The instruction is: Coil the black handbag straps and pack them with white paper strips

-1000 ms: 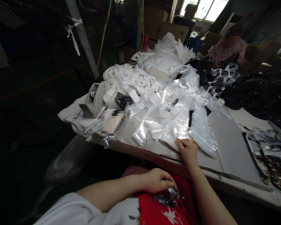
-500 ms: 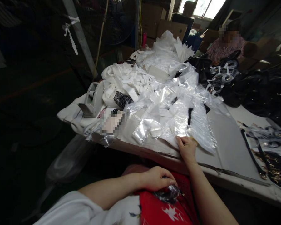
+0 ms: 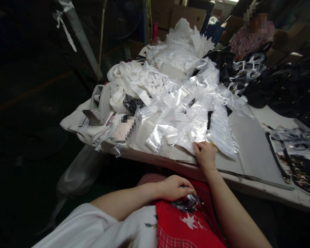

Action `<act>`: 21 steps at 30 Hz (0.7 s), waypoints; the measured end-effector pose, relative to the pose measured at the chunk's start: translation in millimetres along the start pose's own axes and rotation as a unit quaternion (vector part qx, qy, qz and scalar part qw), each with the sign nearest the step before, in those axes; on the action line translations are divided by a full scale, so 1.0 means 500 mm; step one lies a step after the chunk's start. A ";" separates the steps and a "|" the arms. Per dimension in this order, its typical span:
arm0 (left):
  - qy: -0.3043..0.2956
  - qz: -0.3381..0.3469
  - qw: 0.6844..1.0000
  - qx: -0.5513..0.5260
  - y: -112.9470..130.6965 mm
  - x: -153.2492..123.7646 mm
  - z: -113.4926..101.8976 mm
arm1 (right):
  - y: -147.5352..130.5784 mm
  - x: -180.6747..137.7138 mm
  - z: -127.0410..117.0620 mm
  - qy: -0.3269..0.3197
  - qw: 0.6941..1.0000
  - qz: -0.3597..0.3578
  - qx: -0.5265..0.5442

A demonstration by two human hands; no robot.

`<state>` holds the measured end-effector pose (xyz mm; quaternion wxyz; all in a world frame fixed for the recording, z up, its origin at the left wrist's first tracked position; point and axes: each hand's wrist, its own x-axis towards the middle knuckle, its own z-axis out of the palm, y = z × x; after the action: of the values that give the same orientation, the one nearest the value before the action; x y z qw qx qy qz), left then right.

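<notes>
A worker's right hand pinched the near edge of a clear plastic bag between thumb and fingers at the front of a crowded desk, while the left hand, fingers curled, gripped a dark bundle in clear plastic over a red apron. The bag lay among a loose spread of other clear bags across the middle of the desk. Beyond them and to the left sat a heap of white straps, with a black patterned piece at its near side and a tape dispenser near the desk's left end. Black straps with gold-coloured fittings lay to the right, below a dark pile of black goods. A person in a patterned top was at the far side.
</notes>
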<state>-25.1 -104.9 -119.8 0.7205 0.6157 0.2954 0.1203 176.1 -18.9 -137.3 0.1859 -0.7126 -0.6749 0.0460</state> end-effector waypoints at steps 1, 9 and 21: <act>-0.001 0.003 1.000 0.003 -0.001 0.000 0.000 | -0.005 0.003 -0.003 -0.005 1.000 0.000 -0.017; 0.003 0.001 1.000 -0.006 0.004 -0.004 0.001 | -0.038 0.015 -0.030 -0.031 0.993 -0.010 -0.112; 0.008 -0.015 1.000 0.000 0.006 -0.006 0.003 | -0.022 0.014 -0.033 -0.080 0.992 -0.037 -0.091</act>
<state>-26.2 -107.1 -116.0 0.7201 0.6102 0.3098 0.1146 171.6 -15.2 -117.3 0.0677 -0.6949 -0.7151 0.0344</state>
